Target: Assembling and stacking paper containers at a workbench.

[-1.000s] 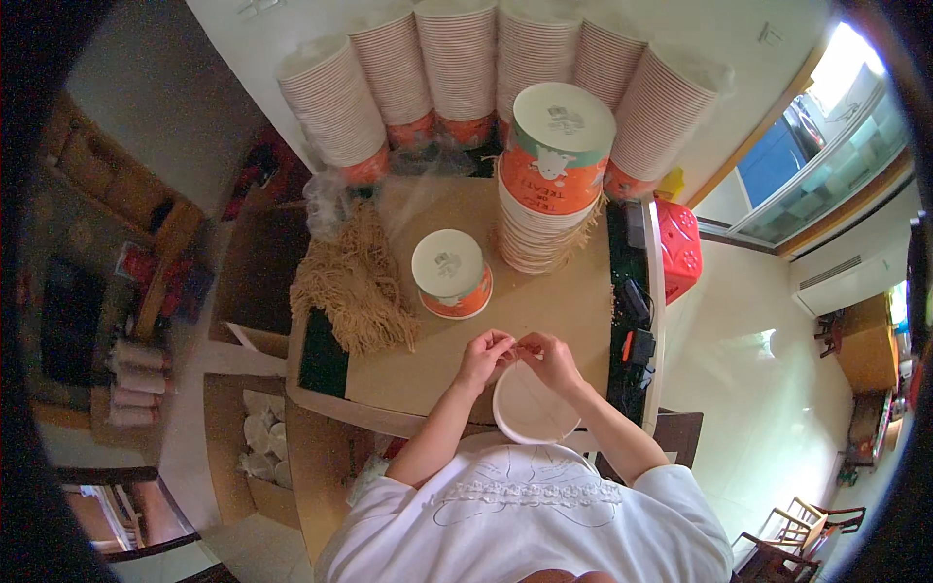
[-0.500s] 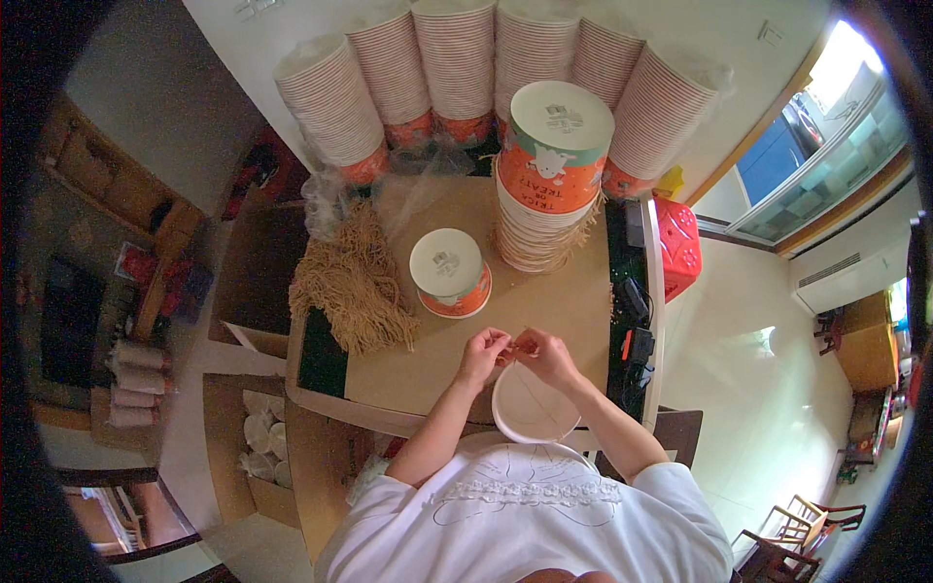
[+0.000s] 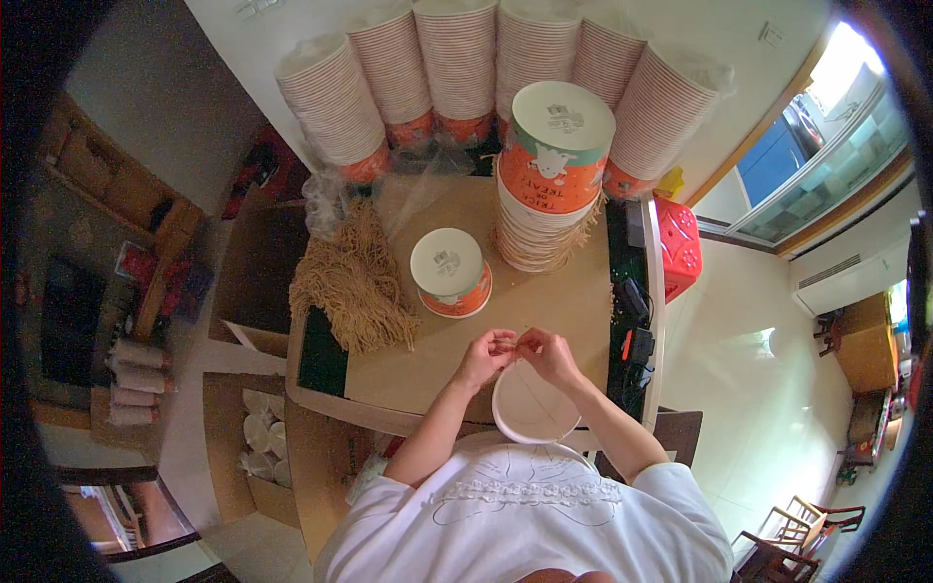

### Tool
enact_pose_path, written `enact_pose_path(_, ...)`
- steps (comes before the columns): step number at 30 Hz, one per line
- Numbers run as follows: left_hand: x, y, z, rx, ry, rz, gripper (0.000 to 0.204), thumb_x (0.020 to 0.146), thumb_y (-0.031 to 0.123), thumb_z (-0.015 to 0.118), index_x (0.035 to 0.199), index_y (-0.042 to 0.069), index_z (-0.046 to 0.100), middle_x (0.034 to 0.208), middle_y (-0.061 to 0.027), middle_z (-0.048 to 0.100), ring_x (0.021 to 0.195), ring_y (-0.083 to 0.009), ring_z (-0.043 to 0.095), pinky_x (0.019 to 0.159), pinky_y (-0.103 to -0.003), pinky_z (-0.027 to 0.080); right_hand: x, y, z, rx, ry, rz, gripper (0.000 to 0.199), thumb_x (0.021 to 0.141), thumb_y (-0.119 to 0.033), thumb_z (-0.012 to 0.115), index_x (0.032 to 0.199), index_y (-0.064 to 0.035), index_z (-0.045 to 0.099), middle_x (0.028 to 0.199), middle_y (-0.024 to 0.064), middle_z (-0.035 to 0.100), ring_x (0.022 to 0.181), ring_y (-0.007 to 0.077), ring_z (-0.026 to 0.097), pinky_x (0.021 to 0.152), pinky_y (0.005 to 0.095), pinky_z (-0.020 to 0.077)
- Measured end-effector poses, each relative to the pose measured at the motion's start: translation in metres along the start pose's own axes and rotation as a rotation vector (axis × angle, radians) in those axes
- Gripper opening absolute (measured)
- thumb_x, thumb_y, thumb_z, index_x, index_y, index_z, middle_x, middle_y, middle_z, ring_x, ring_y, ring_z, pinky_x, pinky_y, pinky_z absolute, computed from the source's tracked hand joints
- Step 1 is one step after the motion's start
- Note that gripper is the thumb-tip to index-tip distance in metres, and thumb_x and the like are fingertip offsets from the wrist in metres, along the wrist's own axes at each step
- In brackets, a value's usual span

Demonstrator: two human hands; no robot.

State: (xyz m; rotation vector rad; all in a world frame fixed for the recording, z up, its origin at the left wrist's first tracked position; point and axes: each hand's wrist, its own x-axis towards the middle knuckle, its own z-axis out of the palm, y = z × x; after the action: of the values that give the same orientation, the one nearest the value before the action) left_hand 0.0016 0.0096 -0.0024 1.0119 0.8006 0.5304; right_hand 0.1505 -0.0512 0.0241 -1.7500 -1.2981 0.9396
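My left hand (image 3: 485, 356) and my right hand (image 3: 547, 352) meet fingertip to fingertip over the far rim of a white paper bucket (image 3: 531, 406), pinching something thin and tan; I cannot tell exactly what it is. The bucket rests at the near edge of the brown cardboard-covered table (image 3: 428, 364), its open mouth facing up toward me. An upturned orange-and-white bucket (image 3: 449, 271) stands just beyond my left hand. A pile of tan string pieces (image 3: 356, 282) lies to the left.
A tall stack of orange-and-white buckets (image 3: 550, 175) stands at the table's far right. Several long wrapped stacks of buckets (image 3: 457, 68) lean against the wall. A red plastic stool (image 3: 676, 245) is on the right, an open cardboard box (image 3: 255, 442) on the floor at the left.
My fingers have shifted slightly at the bucket's rim; nothing else has moved.
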Motion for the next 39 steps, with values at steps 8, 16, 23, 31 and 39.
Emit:
enact_pose_path(8, -0.002, 0.003, 0.001, -0.145, 0.025, -0.038, 0.028, 0.076, -0.002, 0.056, 0.104, 0.004, 0.052, 0.08, -0.0031, 0.059, 0.072, -0.0108, 0.057, 0.066, -0.023, 0.048, 0.001, 0.001, 0.001, 0.022, -0.008, 0.005, 0.011, 0.073, -0.008, 0.063, 0.08, -0.0009, 0.061, 0.071, 0.0097, 0.063, 0.064, 0.0164, 0.059, 0.06, 0.03, 0.0474)
enact_pose_path(16, -0.008, 0.021, -0.001, -0.221, 0.049, -0.199, 0.018, 0.079, 0.007, 0.054, 0.096, 0.006, 0.054, 0.066, 0.002, 0.053, 0.05, -0.0074, 0.047, 0.046, -0.019, 0.038, 0.001, 0.006, 0.002, 0.006, -0.015, 0.0, 0.011, 0.074, -0.011, 0.062, 0.079, -0.0008, 0.06, 0.07, 0.0086, 0.062, 0.064, 0.0161, 0.058, 0.06, 0.0301, 0.0474)
enact_pose_path(23, -0.002, 0.004, 0.001, -0.145, 0.058, -0.178, 0.008, 0.083, 0.015, 0.056, 0.086, 0.008, 0.058, 0.065, 0.0042, 0.052, 0.051, -0.0044, 0.045, 0.044, -0.018, 0.033, 0.002, 0.005, 0.003, -0.002, -0.04, 0.009, 0.011, 0.074, -0.011, 0.063, 0.079, -0.0011, 0.06, 0.072, 0.0081, 0.062, 0.064, 0.016, 0.058, 0.061, 0.0296, 0.0474)
enact_pose_path(31, -0.003, 0.008, 0.005, -0.145, 0.102, -0.148, 0.006, 0.083, 0.016, 0.054, 0.084, 0.01, 0.057, 0.064, 0.0045, 0.052, 0.05, -0.0036, 0.044, 0.042, -0.017, 0.032, 0.0, -0.002, 0.002, 0.025, -0.066, 0.023, 0.013, 0.074, -0.01, 0.063, 0.082, -0.001, 0.059, 0.075, 0.0084, 0.063, 0.07, 0.0154, 0.061, 0.064, 0.0283, 0.0493)
enact_pose_path(39, -0.001, -0.001, 0.002, -0.157, 0.142, -0.137, 0.007, 0.084, 0.014, 0.054, 0.083, 0.007, 0.057, 0.062, 0.0032, 0.052, 0.049, -0.0036, 0.044, 0.043, -0.017, 0.033, 0.001, -0.002, 0.002, -0.038, -0.076, -0.013, 0.015, 0.073, -0.011, 0.064, 0.083, -0.0015, 0.059, 0.075, 0.0089, 0.063, 0.068, 0.0158, 0.061, 0.063, 0.0286, 0.0488)
